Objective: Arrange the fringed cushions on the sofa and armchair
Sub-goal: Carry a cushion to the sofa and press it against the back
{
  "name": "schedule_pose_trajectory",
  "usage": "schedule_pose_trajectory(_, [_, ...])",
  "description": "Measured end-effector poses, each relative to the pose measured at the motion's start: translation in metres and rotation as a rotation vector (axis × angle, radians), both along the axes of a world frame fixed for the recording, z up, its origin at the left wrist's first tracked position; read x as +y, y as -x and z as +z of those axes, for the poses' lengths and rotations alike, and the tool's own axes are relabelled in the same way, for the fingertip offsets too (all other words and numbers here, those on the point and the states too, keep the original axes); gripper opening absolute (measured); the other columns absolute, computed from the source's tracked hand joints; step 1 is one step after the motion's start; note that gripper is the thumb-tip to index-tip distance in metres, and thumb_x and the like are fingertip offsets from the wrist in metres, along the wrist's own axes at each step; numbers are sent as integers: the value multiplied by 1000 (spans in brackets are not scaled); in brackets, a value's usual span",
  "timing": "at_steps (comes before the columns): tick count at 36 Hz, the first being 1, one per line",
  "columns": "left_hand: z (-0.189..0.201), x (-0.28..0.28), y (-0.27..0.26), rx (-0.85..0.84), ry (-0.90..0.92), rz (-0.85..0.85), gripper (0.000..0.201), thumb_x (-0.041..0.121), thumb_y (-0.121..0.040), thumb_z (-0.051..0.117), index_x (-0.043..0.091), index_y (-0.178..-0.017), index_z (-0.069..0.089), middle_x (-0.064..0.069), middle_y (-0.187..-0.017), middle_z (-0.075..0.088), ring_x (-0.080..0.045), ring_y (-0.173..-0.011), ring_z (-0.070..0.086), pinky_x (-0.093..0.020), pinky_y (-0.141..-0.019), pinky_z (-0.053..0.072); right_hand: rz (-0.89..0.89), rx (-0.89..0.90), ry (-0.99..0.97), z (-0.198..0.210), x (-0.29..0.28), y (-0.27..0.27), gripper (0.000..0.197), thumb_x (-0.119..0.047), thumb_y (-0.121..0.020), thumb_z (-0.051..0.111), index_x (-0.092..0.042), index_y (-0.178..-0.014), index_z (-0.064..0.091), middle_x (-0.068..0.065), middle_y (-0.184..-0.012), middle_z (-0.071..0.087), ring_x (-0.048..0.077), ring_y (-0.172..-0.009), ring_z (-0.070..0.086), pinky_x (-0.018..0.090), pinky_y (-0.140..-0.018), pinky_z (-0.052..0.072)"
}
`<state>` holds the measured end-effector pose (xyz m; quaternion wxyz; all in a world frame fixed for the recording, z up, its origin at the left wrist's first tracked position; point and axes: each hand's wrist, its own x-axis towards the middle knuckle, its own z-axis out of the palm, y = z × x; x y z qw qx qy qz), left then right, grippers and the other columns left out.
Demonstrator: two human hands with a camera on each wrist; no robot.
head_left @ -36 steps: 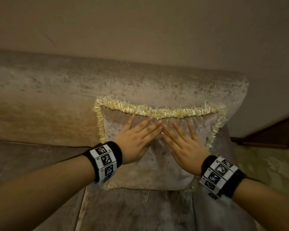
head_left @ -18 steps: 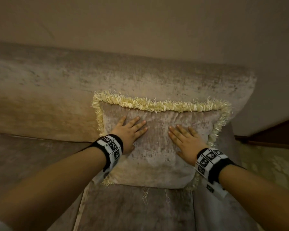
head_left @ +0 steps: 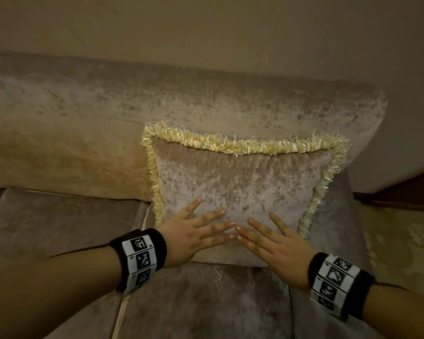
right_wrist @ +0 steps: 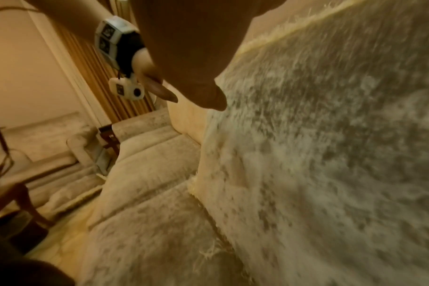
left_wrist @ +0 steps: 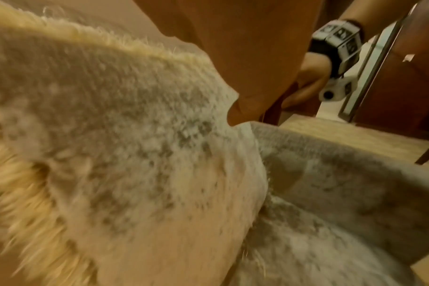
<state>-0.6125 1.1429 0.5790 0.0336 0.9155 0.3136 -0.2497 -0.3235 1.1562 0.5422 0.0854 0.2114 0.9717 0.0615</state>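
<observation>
The cushion (head_left: 233, 189) is leaning on the sofa (head_left: 83, 133) back, by its right end. The left hand (head_left: 189, 237) and right hand (head_left: 277, 243) are lying flat on it, fingers straight. Soft, even pats should be smoothing it best.

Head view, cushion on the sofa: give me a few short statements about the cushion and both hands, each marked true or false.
1. Both hands lie flat with straight fingers on the fringed cushion. True: left hand, right hand.
2. The cushion leans against the sofa backrest. True.
3. The left hand grips the top fringe. False: it rests on the lower front face.
4. The cushion lies face down on the floor. False: it stands on the sofa seat.
5. The fingertips nearly meet at the middle. True.
</observation>
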Motion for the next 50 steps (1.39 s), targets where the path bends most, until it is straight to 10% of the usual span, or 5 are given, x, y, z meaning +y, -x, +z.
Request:
schedule_pose_trajectory(5, [-33, -5, 15, 142, 53, 27, 86, 23, -98, 39, 31, -144, -32, 6, -140, -53, -25, -129, -47, -61, -96, -33, -62, -137, 9, -15, 3, -9, 69, -20, -79, 36, -15, -148, 28, 2, -154, 27, 27, -139, 28, 55, -111, 9])
schedule_pose_trajectory(10, [-55, 12, 30, 374, 50, 248, 77, 19, -100, 36, 28, -150, -22, 4, -152, -38, -26, -142, -30, -67, -108, -10, -210, -343, -46, -42, 26, -28, 103, -7, -38, 89, -10, -132, 45, 7, -139, 54, 29, -129, 37, 50, -116, -8])
schedule_pose_trajectory(14, [-54, 18, 10, 440, 95, 343, 76, 25, -99, 37, 27, -151, -17, 4, -156, -31, -27, -145, -26, -69, -109, -8, -373, -572, 78, -36, 33, -11, 80, -22, -95, 47, -18, -152, -9, -5, -148, -29, 26, -147, -11, 51, -110, -19])
schedule_pose_trajectory(17, [-48, 14, -5, 478, 126, 412, 79, 28, -98, 42, 26, -152, -16, 3, -156, -32, -29, -144, -26, -70, -109, -8, -465, -700, 161, -30, 27, 2, 72, -23, -101, 31, -16, -150, -20, -3, -150, -36, 26, -145, -22, 53, -113, -15])
schedule_pose_trajectory(50, [96, -89, 5, 234, -87, 713, 81, 26, -95, 47, 36, -152, -9, 1, -159, -24, -27, -146, -23, -70, -106, -9, -304, -285, 127, 115, -34, 96, 78, -6, -93, 39, -31, -153, -4, -4, -159, -22, 26, -145, -23, 58, -113, -8])
